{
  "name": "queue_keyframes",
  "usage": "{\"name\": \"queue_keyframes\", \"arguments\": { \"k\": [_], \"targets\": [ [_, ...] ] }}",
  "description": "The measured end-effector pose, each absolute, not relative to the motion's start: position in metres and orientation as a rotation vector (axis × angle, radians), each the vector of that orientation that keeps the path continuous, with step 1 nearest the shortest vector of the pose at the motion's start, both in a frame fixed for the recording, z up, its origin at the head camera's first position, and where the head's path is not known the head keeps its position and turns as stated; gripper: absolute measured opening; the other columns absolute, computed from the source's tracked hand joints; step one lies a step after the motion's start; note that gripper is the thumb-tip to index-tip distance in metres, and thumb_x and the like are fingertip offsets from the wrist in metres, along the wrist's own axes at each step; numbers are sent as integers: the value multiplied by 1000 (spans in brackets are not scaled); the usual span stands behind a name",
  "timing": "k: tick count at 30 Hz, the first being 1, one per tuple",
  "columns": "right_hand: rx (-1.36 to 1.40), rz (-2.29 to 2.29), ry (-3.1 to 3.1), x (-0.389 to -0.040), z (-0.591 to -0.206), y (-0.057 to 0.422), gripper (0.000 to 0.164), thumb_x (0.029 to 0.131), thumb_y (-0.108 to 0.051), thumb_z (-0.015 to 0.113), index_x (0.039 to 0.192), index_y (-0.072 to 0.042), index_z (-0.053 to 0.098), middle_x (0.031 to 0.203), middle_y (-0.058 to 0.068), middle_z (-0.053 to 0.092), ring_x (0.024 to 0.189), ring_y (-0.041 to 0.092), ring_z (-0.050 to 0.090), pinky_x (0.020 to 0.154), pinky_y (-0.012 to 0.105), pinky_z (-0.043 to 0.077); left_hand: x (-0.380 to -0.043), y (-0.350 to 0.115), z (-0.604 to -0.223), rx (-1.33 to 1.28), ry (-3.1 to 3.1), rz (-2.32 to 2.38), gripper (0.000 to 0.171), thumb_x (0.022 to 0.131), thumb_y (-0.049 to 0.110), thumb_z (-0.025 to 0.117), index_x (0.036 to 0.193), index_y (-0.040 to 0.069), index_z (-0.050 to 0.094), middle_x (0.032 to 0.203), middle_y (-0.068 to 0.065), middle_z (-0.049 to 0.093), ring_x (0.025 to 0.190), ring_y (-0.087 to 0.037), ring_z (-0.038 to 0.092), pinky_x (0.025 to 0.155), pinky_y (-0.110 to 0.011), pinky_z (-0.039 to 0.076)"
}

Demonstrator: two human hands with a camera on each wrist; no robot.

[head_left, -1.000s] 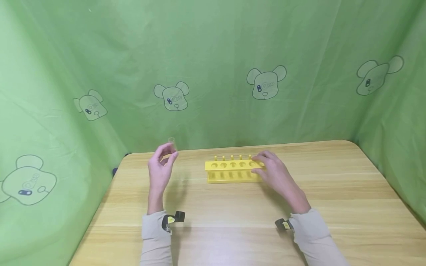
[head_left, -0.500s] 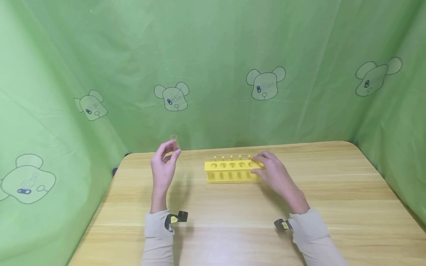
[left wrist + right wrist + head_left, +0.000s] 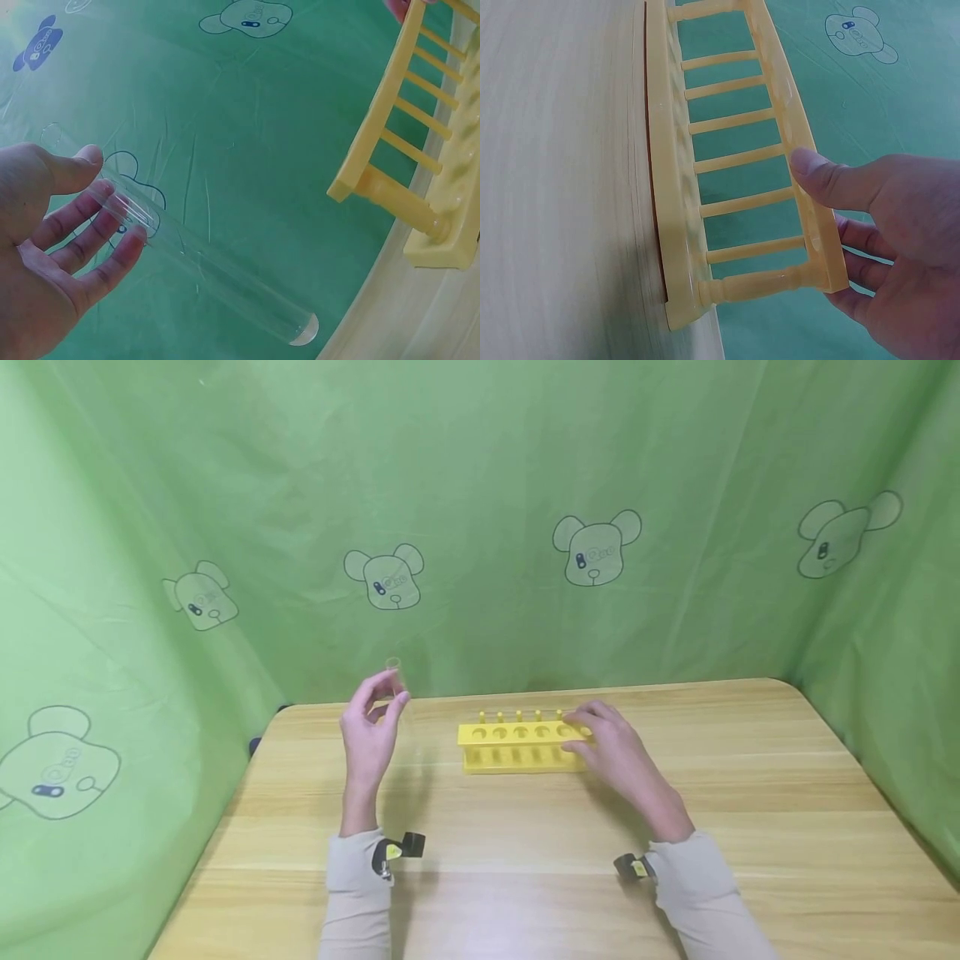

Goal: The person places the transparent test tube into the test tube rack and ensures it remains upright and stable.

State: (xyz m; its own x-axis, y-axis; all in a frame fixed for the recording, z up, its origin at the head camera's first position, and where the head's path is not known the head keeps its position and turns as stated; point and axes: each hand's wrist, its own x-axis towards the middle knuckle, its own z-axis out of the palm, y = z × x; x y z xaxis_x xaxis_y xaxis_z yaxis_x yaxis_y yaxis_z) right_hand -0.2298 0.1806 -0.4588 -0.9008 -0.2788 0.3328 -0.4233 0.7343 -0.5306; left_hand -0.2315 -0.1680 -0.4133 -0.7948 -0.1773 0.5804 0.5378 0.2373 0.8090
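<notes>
A clear test tube (image 3: 225, 281) with a rounded bottom is pinched near its open end between the thumb and fingers of my left hand (image 3: 369, 727). In the left wrist view the tube slants down to the right, its rounded bottom toward the rack. To the right stands a yellow test tube rack (image 3: 510, 735) with a row of round holes on top and upright pegs along the back. My right hand (image 3: 626, 756) grips the right end of its top bar, thumb on the near side and fingers behind, as the right wrist view shows.
The rack stands on a light wooden table (image 3: 510, 843), toward its far edge. A green curtain (image 3: 480, 527) printed with bear heads hangs behind and at both sides. Each sleeve cuff carries a small black wrist camera (image 3: 412, 845).
My left hand has moved slightly up and to the right with the test tube, nearer to the rack. The right hand keeps its hold on the rack.
</notes>
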Motion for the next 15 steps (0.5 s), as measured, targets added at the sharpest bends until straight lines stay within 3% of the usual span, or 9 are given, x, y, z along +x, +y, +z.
{"name": "queue_keyframes", "arguments": {
  "k": [15],
  "targets": [
    [562,911,-2674,-229,-458,181,41,86,-10,83,123,2,69,121,16,63,112,36,59,100,54,53,-236,-158,-404,-340,-1894,-1628,38,90,-4,74,127,0,67,108,-20,69,101,-27,67,85,-30,62]
  ]
}}
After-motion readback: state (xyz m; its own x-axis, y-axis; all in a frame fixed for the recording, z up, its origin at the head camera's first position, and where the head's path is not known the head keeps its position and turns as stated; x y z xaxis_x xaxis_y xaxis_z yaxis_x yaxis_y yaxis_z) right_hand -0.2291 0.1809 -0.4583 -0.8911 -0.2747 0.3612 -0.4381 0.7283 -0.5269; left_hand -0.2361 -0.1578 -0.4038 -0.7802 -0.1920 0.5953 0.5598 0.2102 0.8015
